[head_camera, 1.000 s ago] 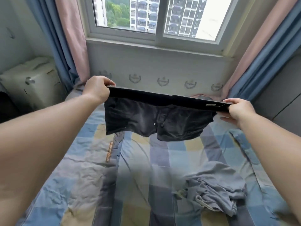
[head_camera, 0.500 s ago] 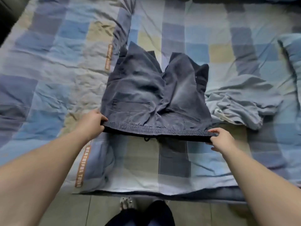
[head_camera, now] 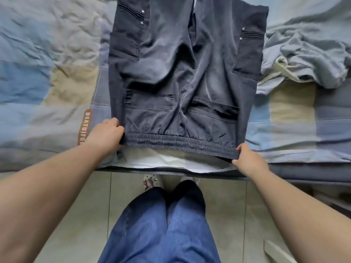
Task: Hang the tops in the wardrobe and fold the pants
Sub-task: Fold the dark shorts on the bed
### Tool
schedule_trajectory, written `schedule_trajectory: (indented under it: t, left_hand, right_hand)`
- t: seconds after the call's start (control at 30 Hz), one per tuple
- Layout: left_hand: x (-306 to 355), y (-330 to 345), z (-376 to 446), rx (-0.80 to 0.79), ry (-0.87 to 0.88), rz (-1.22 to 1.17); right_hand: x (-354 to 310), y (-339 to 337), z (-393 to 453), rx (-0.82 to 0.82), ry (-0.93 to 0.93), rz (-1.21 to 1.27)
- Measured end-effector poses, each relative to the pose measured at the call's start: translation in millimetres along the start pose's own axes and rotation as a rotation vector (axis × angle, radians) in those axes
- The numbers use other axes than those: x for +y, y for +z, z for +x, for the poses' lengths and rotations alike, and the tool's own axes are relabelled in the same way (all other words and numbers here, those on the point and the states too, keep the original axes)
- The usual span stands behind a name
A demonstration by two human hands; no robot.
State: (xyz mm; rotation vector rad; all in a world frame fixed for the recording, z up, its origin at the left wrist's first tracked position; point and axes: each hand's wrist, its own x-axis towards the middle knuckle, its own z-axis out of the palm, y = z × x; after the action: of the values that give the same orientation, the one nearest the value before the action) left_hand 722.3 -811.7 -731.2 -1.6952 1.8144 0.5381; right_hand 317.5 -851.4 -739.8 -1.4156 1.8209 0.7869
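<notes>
We hold the dark shorts (head_camera: 182, 73) spread flat on the checked bedcover (head_camera: 47, 73), back pockets up; their long axis runs away from us, waistband (head_camera: 178, 143) at the bed's near edge, leg openings pointing to the far side; our left hand (head_camera: 106, 135) has fingers curled round the waistband's left corner; our right hand (head_camera: 248, 160) pinches the right corner between thumb and curled fingers; a crumpled grey garment (head_camera: 307, 54) lies just beside the shorts' right leg.

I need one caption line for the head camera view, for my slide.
Both hands, left hand and right hand, grip the waistband of dark shorts spread flat on a checked bed.
</notes>
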Motion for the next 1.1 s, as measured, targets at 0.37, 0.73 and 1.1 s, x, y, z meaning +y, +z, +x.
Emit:
schedule_trajectory:
  t: [0.37,0.73,1.1]
  left_hand:
    - [7,1,-36,0.132,-0.306,-0.725]
    - [-22,-114,-100,0.408,-0.058,-0.755]
    - [-52,-220,-225,0.908,0.002,-0.672]
  right_hand:
    - [12,-10,-23,0.194,-0.018,0.45]
    - [-9,-121,-109,0.365,-0.15,1.092]
    - [5,-186,-268,0.584,-0.477,1.289]
